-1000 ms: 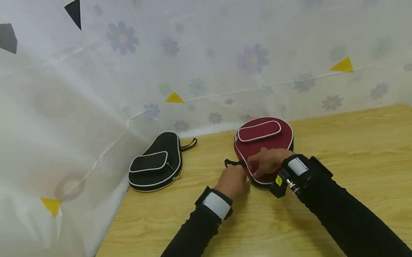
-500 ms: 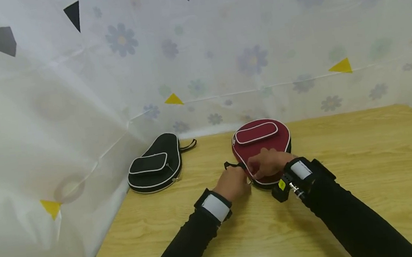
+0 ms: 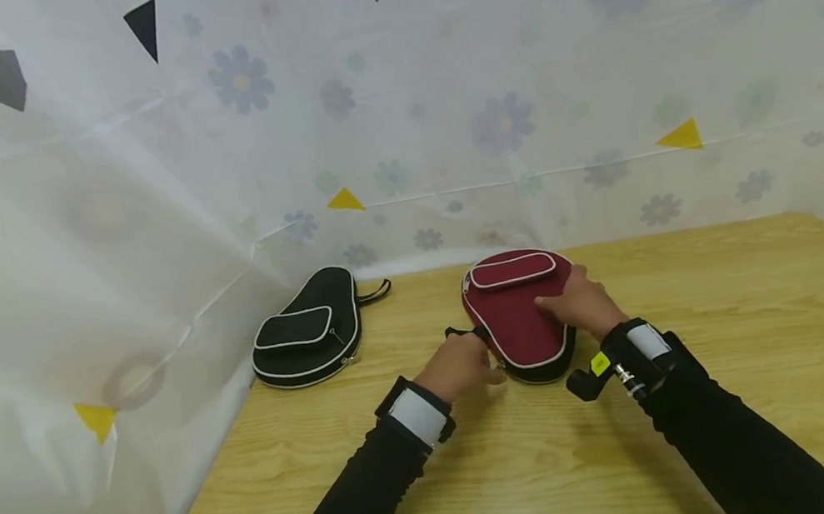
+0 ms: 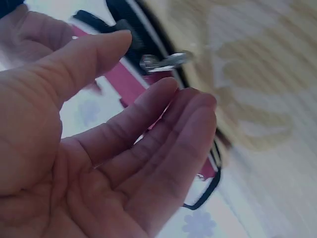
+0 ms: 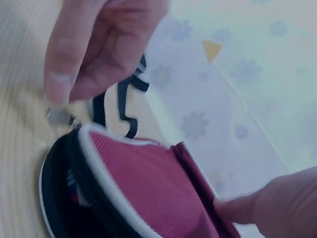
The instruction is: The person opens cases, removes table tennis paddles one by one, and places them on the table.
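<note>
A dark red table tennis paddle case (image 3: pixel 513 322) with white piping lies on the table, pocket side up. My right hand (image 3: pixel 584 303) holds its right edge, thumb on the red face; the fingers at the far side are partly hidden. In the right wrist view the zip opening (image 5: pixel 77 191) gapes, with something small and coloured inside that I cannot identify. At the case's near left, my left hand (image 3: pixel 461 366) has loosely bent fingers. Its thumb and fingertips stand apart in the left wrist view, near the metal zip pull (image 4: pixel 171 60), without gripping it.
A black paddle case (image 3: pixel 307 335) with white piping and a wrist loop lies to the left on the wooden table (image 3: pixel 730 341). Behind the table hangs a pale flowered sheet (image 3: pixel 452 60). A black strap (image 5: pixel 126 106) of the red case sits beside my left hand.
My right hand has moved right, from the near left part of the red case to its right edge. My left hand's fingers have loosened near the zip, and the case has turned slightly.
</note>
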{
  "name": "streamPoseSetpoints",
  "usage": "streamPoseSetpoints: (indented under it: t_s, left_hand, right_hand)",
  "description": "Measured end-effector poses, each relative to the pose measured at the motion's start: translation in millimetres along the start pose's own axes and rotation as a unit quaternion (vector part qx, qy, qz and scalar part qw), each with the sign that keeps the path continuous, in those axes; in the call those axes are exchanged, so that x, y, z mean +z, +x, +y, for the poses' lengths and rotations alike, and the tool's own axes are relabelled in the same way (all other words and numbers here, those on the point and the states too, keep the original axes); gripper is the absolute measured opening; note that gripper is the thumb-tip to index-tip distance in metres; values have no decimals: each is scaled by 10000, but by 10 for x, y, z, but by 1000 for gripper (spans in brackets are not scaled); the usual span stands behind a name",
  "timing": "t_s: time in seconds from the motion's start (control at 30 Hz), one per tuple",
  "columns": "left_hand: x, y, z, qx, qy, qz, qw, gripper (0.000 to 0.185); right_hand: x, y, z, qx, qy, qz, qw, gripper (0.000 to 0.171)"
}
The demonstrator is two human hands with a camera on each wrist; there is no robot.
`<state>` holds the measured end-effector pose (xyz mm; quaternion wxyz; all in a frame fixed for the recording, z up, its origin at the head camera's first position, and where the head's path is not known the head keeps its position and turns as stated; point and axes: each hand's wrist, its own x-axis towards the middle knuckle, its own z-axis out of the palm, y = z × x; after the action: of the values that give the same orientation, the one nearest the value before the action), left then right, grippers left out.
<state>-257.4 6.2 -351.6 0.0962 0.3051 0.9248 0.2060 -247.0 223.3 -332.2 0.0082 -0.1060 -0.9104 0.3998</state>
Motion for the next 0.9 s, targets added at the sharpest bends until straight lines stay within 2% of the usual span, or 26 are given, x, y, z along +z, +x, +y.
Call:
streamPoseSetpoints:
  t_s: [0.1,0.23,0.3,0.53,0.63,0.73,0.83,0.9]
  left_hand:
    - [-53,-32,46,204,-59,233,9995,47]
    - [-126,-57,96,459,-265,941,9942,27]
    - [-159,-57,116,555,-440,1351,9883,20]
    - [-323,-41,106,872,-827,2430,9625,39]
    - [-407,-36,36,716,-990,2748,9537,44]
    - [-472,-36,-48,350,-1292,2892,9479,53]
    - [-496,-42,-141,-23,-1376,2938,9459,65]
    - [-494,-47,-201,-237,-1273,2933,9472,71]
  right_hand:
    - [-38,8,-29,70,404,131,9991,90]
    - [-47,-34,-224,-151,908,412,9949,86]
    - [-15,-60,-359,-429,1055,458,9924,79]
    - [237,-139,-739,-1592,725,130,9845,57]
    - [366,-163,-811,-1988,639,-38,9780,51]
    - [472,-187,-820,-2185,635,-308,9733,47]
    - [541,-197,-779,-2256,497,-594,9711,46]
    - [557,-182,-721,-2276,282,-545,9718,44]
